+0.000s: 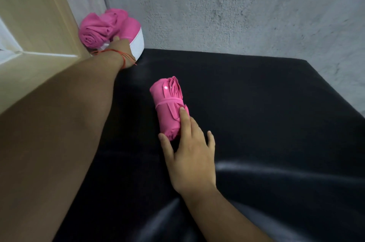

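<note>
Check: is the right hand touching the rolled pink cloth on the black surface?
Touching. Head view: the right hand lays its index finger flat on the rolled pink cloth, thumb beside its near end.

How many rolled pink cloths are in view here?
3 visible: one roll on the black surface under the right hand, two rolls piled in the white bin at the left hand; more may be hidden there.

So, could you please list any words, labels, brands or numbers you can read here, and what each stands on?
None can be read. The pink roll touched by the right hand bears one small pale spot, too blurred to read.
</note>
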{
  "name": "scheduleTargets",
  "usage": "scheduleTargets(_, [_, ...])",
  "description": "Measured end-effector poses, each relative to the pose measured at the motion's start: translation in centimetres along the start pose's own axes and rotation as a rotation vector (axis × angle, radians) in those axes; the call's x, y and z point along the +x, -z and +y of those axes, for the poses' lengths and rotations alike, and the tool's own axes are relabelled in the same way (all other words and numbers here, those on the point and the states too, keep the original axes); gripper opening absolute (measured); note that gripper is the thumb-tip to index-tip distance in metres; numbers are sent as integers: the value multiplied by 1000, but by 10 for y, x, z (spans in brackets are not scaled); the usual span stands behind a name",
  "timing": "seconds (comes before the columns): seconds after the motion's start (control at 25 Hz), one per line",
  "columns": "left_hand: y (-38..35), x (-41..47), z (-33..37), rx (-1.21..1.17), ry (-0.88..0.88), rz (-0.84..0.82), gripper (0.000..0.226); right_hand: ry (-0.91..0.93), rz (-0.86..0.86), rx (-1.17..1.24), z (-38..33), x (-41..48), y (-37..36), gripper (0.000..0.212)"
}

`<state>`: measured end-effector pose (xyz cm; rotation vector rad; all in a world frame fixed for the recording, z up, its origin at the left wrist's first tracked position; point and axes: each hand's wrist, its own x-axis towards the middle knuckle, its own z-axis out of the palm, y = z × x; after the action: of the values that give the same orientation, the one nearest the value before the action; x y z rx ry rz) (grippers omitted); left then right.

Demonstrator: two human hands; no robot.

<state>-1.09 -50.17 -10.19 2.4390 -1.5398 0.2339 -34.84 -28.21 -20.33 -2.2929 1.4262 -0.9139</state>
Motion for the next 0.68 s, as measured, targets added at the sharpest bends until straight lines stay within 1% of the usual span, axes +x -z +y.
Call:
scheduleTargets(0.04, [3,-5,4,-6,8,5,48,-6,0,-1,1,1,1,76])
scheduleTargets(0.16, [11,-28,11,0,-9,101,32,-14,-11,12,-2,0,2,76])
scheduleTargets(0.28, [11,-70,17,-21,-74,134,29,-29,1,76,2,4,2,71])
scheduleTargets(0.4, [10,-122,27,-99,-103,185,23,-118,51,273,5,3,5,68])
scheduleTargets(0.56, [16,-217,58,-160,-134,247,16,-233,197,489,0,-10,27,65])
scheduleTargets(0.64, [22,-265,77,-233,-158,284,11,-331,254,624,5,-17,41,64])
scheduleTargets(0.68, [28,-291,88,-250,-163,270,10,-387,275,708,9,-25,52,64])
